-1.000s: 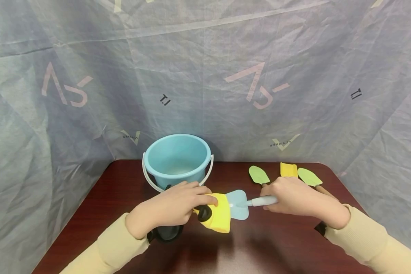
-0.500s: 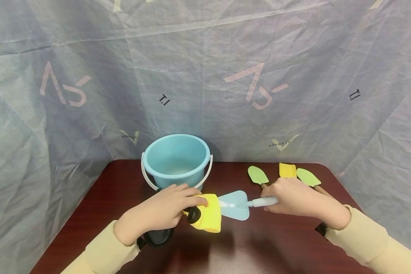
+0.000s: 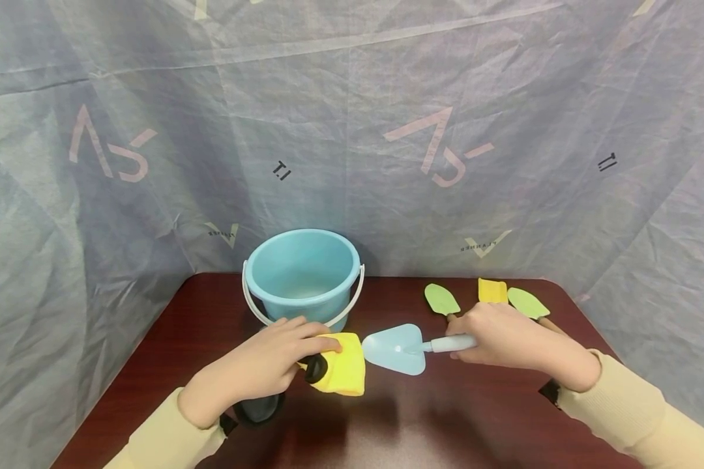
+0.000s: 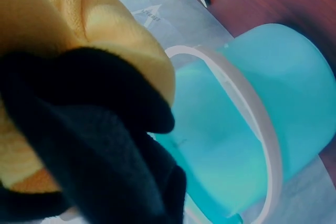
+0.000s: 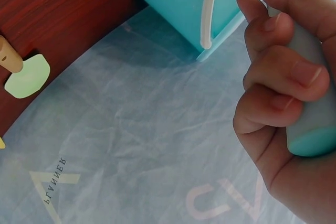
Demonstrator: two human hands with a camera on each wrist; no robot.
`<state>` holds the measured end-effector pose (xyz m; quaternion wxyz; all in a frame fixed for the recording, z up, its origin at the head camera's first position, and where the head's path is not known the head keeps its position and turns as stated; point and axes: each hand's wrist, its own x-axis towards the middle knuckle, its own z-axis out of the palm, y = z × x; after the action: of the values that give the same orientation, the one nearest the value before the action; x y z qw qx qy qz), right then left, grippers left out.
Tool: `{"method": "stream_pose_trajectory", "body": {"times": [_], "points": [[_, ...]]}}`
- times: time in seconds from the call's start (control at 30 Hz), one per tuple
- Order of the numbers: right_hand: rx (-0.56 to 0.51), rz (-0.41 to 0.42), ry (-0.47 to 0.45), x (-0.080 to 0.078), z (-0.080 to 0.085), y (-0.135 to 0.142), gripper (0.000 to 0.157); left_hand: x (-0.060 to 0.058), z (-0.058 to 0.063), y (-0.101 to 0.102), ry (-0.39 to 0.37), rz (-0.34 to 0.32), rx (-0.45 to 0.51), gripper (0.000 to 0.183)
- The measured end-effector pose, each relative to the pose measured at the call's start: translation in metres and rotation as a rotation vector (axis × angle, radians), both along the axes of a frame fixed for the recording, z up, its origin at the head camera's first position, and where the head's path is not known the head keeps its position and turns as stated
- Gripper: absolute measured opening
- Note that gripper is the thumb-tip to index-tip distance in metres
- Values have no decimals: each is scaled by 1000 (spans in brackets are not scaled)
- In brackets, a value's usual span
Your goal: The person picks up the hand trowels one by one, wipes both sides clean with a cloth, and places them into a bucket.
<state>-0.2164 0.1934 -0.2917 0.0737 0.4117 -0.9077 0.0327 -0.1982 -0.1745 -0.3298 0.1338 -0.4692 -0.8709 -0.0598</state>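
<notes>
My right hand [image 3: 498,335] grips the white handle of a light blue garden trowel [image 3: 396,350], its blade pointing left. In the right wrist view, the fingers curl round the trowel handle [image 5: 310,103], which has a teal end. A soft yellow cloth [image 3: 346,365] is held by my left hand [image 3: 264,361], the cloth's edge right at the blade's tip. Beside the left fingers shows a black oval piece [image 3: 316,369] overlapping the cloth. The left wrist view has the yellow cloth [image 4: 126,30] and black fabric [image 4: 94,114] large in front, hiding the fingers.
Behind the left hand stands a light blue bucket [image 3: 302,301] with a white handle. Two green-bladed tools [image 3: 442,299] with wooden handles and a yellow tool head [image 3: 493,291] lie at the back right of the dark red table [image 3: 434,410]. A grey curtain [image 3: 340,130] hangs behind.
My left hand has slid the yellow cloth leftward along the trowel blade to its tip, uncovering the blade. The right hand has stayed nearly still.
</notes>
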Motion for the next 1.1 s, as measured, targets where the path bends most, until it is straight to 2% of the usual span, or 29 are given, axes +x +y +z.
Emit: {"method": "stream_pose_trajectory", "body": {"times": [0.23,0.43,0.57,0.77,0.83,0.93,1.1], "points": [[-29,-9,-19,3,6,3,25,0,-10,-11,-23,4,89,70],[-77,7,15,4,10,5,21,-2,-19,-18,-198,42,221,79],[-126,23,42,4,12,5,19,-5,-28,-17,-301,61,358,81],[-199,36,51,6,16,5,19,-11,-44,-9,-466,149,584,79],[-214,34,62,6,17,4,21,-13,-47,-5,-558,145,681,72],[-227,26,83,6,19,2,22,-16,-53,1,-720,104,829,62],[-270,35,87,5,21,-4,25,-18,-56,13,-1030,115,1052,54]]}}
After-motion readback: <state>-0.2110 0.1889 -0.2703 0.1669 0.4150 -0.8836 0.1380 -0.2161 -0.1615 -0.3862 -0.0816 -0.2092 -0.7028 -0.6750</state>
